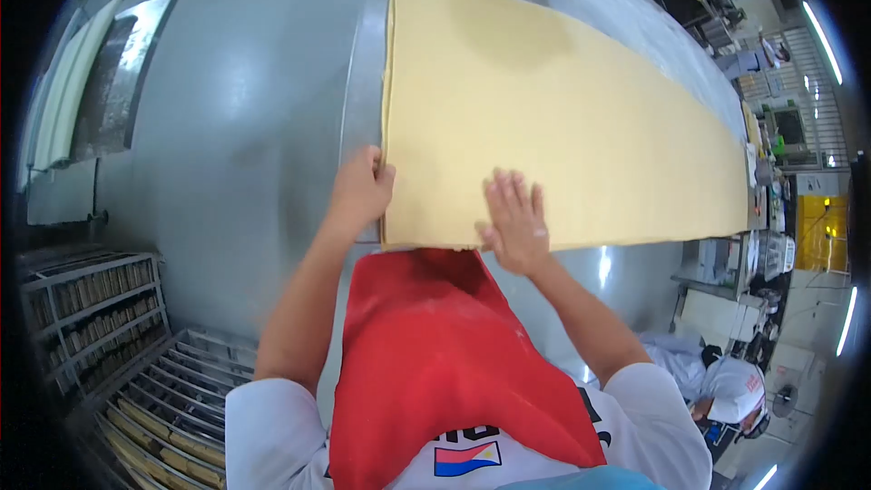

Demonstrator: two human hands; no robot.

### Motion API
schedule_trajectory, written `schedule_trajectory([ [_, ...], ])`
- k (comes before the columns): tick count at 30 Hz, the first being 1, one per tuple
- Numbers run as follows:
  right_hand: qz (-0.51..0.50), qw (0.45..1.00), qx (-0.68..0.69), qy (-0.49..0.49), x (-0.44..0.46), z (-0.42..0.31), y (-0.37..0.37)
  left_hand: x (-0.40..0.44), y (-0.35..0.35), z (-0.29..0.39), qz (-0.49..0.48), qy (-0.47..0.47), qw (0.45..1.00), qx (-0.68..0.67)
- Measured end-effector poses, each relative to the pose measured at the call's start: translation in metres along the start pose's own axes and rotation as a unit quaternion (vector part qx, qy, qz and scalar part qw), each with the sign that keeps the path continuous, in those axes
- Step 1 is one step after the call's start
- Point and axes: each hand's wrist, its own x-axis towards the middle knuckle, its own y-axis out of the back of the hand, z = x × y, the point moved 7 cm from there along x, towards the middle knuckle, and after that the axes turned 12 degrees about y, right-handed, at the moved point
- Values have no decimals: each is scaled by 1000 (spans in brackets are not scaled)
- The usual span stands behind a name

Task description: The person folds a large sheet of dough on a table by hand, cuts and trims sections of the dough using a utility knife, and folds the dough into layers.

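Note:
A long, pale yellow sheet of dough point(553, 118) lies on the metal table, its left edge showing more than one layer. My left hand point(363, 186) is closed at that left edge, near the front corner, with curled fingers gripping the sheet's rim. Palm down, my right hand point(515, 218) rests on the dough close to its front edge, fingers stretched out and slightly apart. The fingertips of the left hand are partly hidden.
Whitish flour point(626, 9) covers the table beyond the sheet. My red apron point(435, 354) touches the table's front edge. Racks with trays point(172, 390) stand at lower left. Another person point(726, 390) works at lower right; a further person point(758, 59) is far off.

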Motion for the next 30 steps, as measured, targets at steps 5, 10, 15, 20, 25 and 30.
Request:
schedule_trajectory([
  [5,-64,973,57,213,41,-25,4,45,20,31,155,-125,969,-147],
  [10,-18,999,11,-31,108,137,4,136,25,60,79,-123,945,-293],
  [15,12,998,26,-50,194,237,7,188,27,87,52,-82,962,-255],
  [20,54,991,75,-95,286,281,7,228,14,139,-54,-82,922,-374],
  [25,69,990,58,-112,303,279,10,302,39,106,-55,-98,870,-481],
  [30,91,989,47,-107,247,236,8,297,18,116,-71,-43,877,-474],
])
